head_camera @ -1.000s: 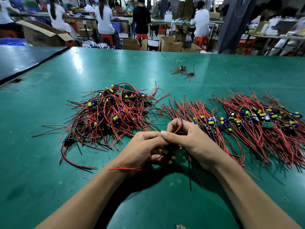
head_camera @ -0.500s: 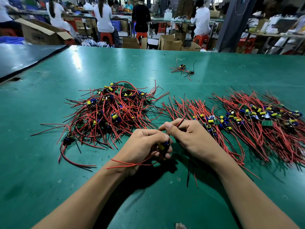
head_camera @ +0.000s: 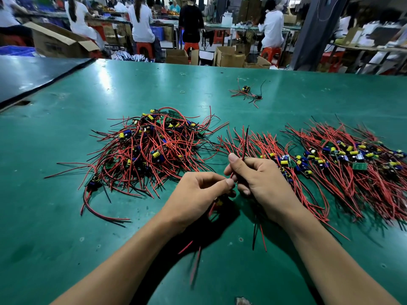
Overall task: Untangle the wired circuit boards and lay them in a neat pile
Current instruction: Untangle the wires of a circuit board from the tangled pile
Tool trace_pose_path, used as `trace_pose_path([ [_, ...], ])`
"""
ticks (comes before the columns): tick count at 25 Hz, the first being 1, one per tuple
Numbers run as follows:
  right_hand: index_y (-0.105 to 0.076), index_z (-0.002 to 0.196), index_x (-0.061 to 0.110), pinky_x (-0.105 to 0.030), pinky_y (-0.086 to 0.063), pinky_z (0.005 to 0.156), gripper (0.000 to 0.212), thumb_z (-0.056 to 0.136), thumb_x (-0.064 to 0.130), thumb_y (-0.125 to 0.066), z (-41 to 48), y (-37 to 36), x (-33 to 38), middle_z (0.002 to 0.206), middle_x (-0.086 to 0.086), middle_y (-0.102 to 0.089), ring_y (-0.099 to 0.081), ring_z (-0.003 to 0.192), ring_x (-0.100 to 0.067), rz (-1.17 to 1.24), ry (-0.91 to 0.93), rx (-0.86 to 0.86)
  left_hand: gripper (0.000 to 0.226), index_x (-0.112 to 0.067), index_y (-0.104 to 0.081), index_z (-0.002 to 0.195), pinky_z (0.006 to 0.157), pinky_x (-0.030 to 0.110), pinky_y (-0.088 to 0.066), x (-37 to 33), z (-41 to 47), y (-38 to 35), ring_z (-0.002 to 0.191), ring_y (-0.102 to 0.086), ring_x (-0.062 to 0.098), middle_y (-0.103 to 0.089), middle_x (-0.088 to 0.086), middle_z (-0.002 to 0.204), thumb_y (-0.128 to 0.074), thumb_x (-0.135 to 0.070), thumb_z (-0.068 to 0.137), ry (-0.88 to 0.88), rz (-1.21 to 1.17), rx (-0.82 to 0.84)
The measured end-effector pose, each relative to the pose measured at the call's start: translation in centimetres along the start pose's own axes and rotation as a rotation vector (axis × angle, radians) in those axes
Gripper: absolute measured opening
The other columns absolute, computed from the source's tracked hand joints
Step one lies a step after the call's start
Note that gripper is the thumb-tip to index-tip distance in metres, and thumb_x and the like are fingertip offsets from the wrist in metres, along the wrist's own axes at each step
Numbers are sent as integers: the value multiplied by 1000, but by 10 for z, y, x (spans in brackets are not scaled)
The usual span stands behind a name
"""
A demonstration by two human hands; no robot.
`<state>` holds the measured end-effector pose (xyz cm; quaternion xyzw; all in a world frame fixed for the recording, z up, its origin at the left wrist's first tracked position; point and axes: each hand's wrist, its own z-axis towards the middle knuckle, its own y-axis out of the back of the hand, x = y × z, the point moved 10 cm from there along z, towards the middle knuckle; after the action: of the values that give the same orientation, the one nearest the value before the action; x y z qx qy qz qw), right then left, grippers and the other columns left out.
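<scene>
While a big messy heap [head_camera: 149, 148] is waiting on the left, neat rows [head_camera: 330, 166] are lying on the right — about half done, I think. In the near middle, the left hand [head_camera: 198, 192] is pinching one board [head_camera: 219, 202], the right hand [head_camera: 262, 179] pinching its wires [head_camera: 246, 142].

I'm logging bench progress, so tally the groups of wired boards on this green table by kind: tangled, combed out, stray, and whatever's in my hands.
Tangled heap: 1
Combed-out piles: 2, middle pile and right pile
Small stray bunch, far side: 1
Held wired board, pinched by left hand and right hand: 1
Total: 5
</scene>
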<state>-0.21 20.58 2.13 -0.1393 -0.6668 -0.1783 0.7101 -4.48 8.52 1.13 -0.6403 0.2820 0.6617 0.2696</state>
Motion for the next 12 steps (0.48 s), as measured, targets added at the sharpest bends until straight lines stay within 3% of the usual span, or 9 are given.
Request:
trace_pose_path([
  [4,-74,79,12,-15,-27,37,35,83,46,-69,-1,-7,-2,57,0,-54,-34,38,-8,17,-13,55,18,0,-70,87,63,31,-57,2,0,-2,61,-68,22,-71,15,72,-57,-9,96,3,-100,2],
  [6,-74,93,10,-16,-36,41,33,80,40,-75,-3,-14,-6,60,-2,-57,-38,40,-12,98,-42,127,17,1,-66,87,58,29,-58,4,2,-3,57,-68,22,-70,13,68,-53,-5,97,21,-179,27],
  [9,-76,102,13,-29,-42,52,38,80,44,-77,-6,-24,-12,67,-9,-60,-39,52,-23,82,-104,267,15,2,-63,85,48,25,-52,6,1,-7,51,-65,22,-66,13,65,-53,-3,94,77,-301,83],
  [12,-77,100,12,-50,-40,72,41,79,48,-78,-3,-21,-8,79,-28,-57,-46,73,-33,94,-71,253,13,2,-66,82,45,25,-49,6,0,-12,48,-63,23,-65,14,63,-61,-10,82,144,-416,116],
])
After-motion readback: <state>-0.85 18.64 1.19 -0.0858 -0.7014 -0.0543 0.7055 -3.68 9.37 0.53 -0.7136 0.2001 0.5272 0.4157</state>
